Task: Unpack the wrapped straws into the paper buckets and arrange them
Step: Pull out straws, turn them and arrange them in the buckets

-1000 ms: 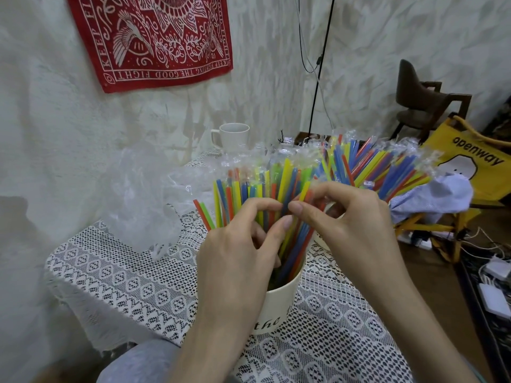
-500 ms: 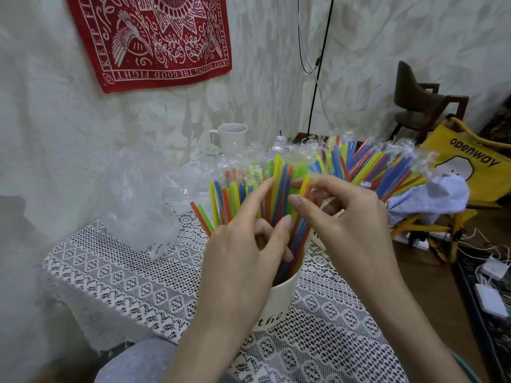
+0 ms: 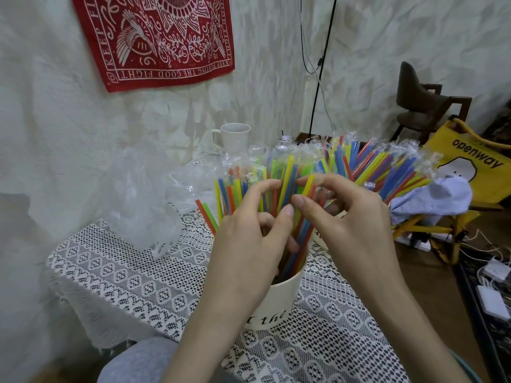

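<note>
A white paper bucket (image 3: 276, 302) with black lettering stands on the lace tablecloth and holds bare coloured straws (image 3: 235, 189) that fan upward. My left hand (image 3: 249, 244) reaches into this bunch, its thumb and curled fingers round a few straws. My right hand (image 3: 351, 217) sits just right of it, pinching a yellow straw tip between thumb and forefinger. Behind my right hand a second bucket (image 3: 320, 236) is mostly hidden; wrapped straws (image 3: 387, 167) in clear sleeves spread out of it.
A heap of clear plastic wrappers (image 3: 143, 194) lies at the table's left. A white mug (image 3: 235, 138) stands by the wall. Right of the table are a yellow chair (image 3: 484, 167) with a blue cloth (image 3: 437, 197), a dark chair (image 3: 423, 98) and chargers (image 3: 492, 286) on the floor.
Both hands have stayed in the near bucket's straws. My left forefinger has lifted away from the thumb, and the straws between the hands have shifted slightly.
</note>
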